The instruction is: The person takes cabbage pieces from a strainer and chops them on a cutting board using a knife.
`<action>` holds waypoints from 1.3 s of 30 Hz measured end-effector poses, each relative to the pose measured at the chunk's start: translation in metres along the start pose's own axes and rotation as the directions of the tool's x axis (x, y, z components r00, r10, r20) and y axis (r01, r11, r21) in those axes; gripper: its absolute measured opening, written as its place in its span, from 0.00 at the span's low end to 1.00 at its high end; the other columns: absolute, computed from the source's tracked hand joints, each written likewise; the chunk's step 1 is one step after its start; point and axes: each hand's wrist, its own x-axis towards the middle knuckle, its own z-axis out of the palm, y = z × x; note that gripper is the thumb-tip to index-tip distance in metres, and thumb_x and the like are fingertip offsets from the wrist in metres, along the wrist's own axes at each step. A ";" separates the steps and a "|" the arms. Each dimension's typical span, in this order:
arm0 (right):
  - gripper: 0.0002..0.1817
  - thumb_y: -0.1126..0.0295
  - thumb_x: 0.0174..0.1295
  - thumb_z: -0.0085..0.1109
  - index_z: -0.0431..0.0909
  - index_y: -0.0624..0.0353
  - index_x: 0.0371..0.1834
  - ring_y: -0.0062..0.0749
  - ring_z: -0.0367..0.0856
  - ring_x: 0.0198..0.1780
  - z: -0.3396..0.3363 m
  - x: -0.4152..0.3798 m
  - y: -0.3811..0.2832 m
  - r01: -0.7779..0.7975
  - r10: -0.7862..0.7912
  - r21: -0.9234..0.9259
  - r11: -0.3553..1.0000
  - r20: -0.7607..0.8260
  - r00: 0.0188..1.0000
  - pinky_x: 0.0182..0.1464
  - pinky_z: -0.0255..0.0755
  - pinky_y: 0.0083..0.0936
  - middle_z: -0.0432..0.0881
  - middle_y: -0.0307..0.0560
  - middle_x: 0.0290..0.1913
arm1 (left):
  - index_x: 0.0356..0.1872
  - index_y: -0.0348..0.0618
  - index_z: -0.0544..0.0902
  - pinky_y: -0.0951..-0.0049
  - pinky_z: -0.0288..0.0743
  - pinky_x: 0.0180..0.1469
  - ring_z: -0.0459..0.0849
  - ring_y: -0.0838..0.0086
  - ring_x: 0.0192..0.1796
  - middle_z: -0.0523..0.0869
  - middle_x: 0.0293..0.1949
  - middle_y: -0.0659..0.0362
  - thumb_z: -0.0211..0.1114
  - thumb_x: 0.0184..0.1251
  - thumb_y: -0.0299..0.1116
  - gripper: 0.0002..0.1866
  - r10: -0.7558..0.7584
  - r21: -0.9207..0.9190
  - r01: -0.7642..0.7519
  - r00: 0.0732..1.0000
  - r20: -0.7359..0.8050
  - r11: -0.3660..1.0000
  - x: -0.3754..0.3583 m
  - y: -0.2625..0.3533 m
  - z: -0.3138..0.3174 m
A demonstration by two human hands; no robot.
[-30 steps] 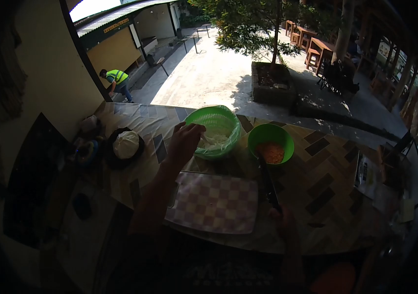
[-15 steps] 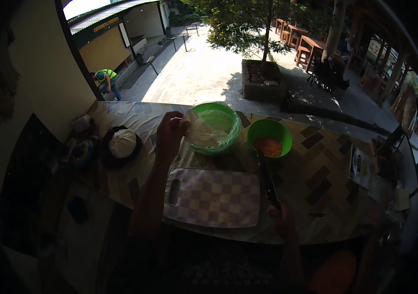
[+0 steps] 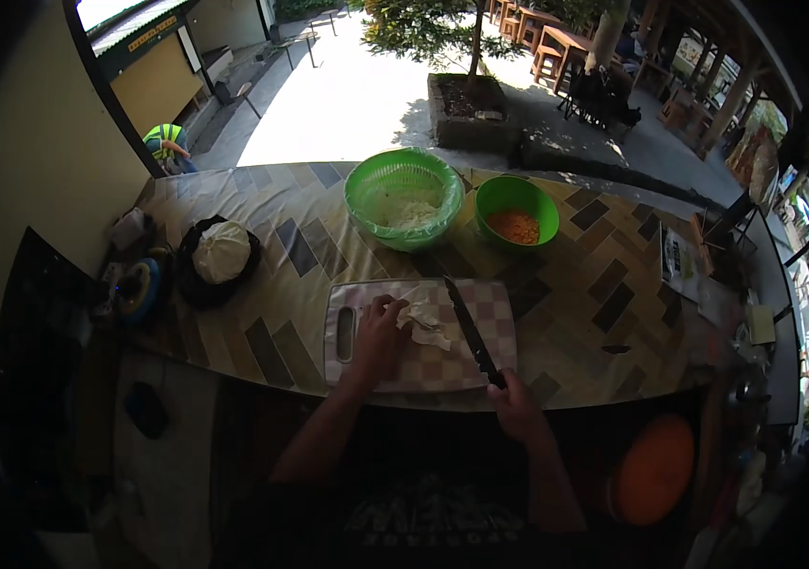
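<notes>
Knife [image 3: 472,332] in my right grip [image 3: 518,408], fingers wrapped round its handle, blade angled over the checkered cutting board [image 3: 461,372]; whether it touches, I cannot tell. My left grip [image 3: 381,339] has its fingers closed on a crumpled pale sheet [image 3: 430,332], which lies mid-board and looks uncut. The orange bits [image 3: 515,227] in the green bowl [image 3: 544,201] look finely chopped, so I judge that portion done. More pale stuff [image 3: 411,216] sits in the lined green basket [image 3: 362,194], too dim to tell if cut. On the surface [image 3: 565,327], patterned with slanting bricks, a white bundle [image 3: 220,252] rests at left in dark wrapping. Beyond, I see a sunlit yard, a planted tree [image 3: 418,27], wooden tables [image 3: 567,39] upper right, and a person in a bright vest [image 3: 164,136] upper left.
</notes>
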 end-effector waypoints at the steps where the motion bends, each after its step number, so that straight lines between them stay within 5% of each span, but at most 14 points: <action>1: 0.21 0.55 0.79 0.53 0.72 0.61 0.62 0.57 0.87 0.45 0.005 -0.005 -0.002 0.005 -0.005 -0.015 1.000 0.005 1.000 0.49 0.76 0.45 0.85 0.61 0.41 | 0.57 0.43 0.85 0.53 0.73 0.66 0.78 0.49 0.63 0.78 0.62 0.48 0.73 0.65 0.33 0.20 0.038 0.019 -0.038 0.999 0.018 0.999 -0.005 0.000 0.001; 4: 0.20 0.56 0.80 0.50 0.70 0.60 0.63 0.64 0.86 0.48 0.014 -0.019 -0.022 -0.052 0.050 -0.042 0.998 -0.052 0.997 0.49 0.76 0.50 0.86 0.64 0.42 | 0.54 0.43 0.87 0.53 0.71 0.67 0.78 0.51 0.63 0.80 0.59 0.48 0.74 0.62 0.34 0.19 0.084 0.012 -0.087 0.985 0.152 0.996 -0.012 0.004 -0.001; 7: 0.18 0.58 0.81 0.50 0.71 0.60 0.62 0.50 0.86 0.38 0.021 -0.019 -0.024 -0.011 -0.002 -0.107 0.994 -0.114 0.993 0.42 0.75 0.44 0.82 0.57 0.33 | 0.57 0.44 0.86 0.52 0.71 0.67 0.78 0.51 0.64 0.81 0.60 0.49 0.73 0.62 0.33 0.21 0.049 0.089 -0.063 0.987 0.153 0.994 -0.026 0.018 0.003; 10: 0.19 0.55 0.81 0.49 0.70 0.57 0.62 0.69 0.85 0.45 0.018 -0.014 -0.041 -0.037 0.020 -0.226 0.973 -0.078 0.997 0.46 0.76 0.59 0.87 0.64 0.39 | 0.60 0.45 0.84 0.54 0.69 0.69 0.78 0.53 0.66 0.81 0.63 0.49 0.72 0.63 0.32 0.22 0.144 0.113 -0.133 0.985 -0.092 0.985 -0.034 0.019 0.019; 13: 0.18 0.56 0.81 0.49 0.70 0.58 0.61 0.66 0.87 0.39 0.016 0.005 -0.040 0.072 -0.090 -0.398 0.914 -0.027 0.996 0.41 0.78 0.60 0.87 0.62 0.35 | 0.62 0.47 0.83 0.57 0.68 0.69 0.79 0.59 0.68 0.79 0.68 0.52 0.70 0.66 0.34 0.23 0.217 0.256 -0.222 0.975 0.048 0.941 -0.038 0.015 0.026; 19: 0.20 0.56 0.81 0.48 0.70 0.62 0.62 0.60 0.88 0.33 0.011 0.047 -0.029 0.272 -0.261 -0.574 0.772 0.104 0.960 0.34 0.80 0.55 0.87 0.60 0.31 | 0.61 0.49 0.85 0.55 0.66 0.71 0.77 0.58 0.71 0.82 0.66 0.53 0.69 0.66 0.33 0.21 0.123 0.273 -0.115 0.992 -0.014 0.955 -0.038 0.028 0.030; 28: 0.24 0.55 0.80 0.49 0.68 0.63 0.68 0.61 0.88 0.33 -0.036 0.086 -0.042 0.391 -0.260 -0.490 0.779 0.316 0.913 0.36 0.81 0.54 0.87 0.61 0.30 | 0.56 0.49 0.86 0.54 0.67 0.70 0.76 0.56 0.70 0.84 0.64 0.54 0.73 0.64 0.33 0.19 0.024 0.228 -0.020 1.000 -0.012 0.973 -0.035 0.034 0.033; 35: 0.18 0.56 0.80 0.50 0.70 0.62 0.55 0.58 0.88 0.30 -0.053 0.073 -0.040 0.481 -0.316 -0.457 0.748 0.393 0.864 0.32 0.81 0.53 0.85 0.58 0.27 | 0.53 0.44 0.85 0.53 0.66 0.68 0.77 0.56 0.64 0.85 0.58 0.55 0.78 0.58 0.34 0.21 -0.181 0.226 0.228 0.961 -0.211 0.947 -0.032 0.054 0.039; 39: 0.16 0.58 0.81 0.49 0.70 0.62 0.52 0.57 0.88 0.29 -0.049 0.069 -0.028 0.520 -0.357 -0.420 0.743 0.408 0.840 0.32 0.81 0.52 0.84 0.57 0.25 | 0.55 0.44 0.85 0.53 0.65 0.68 0.77 0.55 0.62 0.85 0.56 0.54 0.78 0.61 0.36 0.22 -0.162 0.255 0.206 0.969 -0.184 0.945 -0.042 0.050 0.039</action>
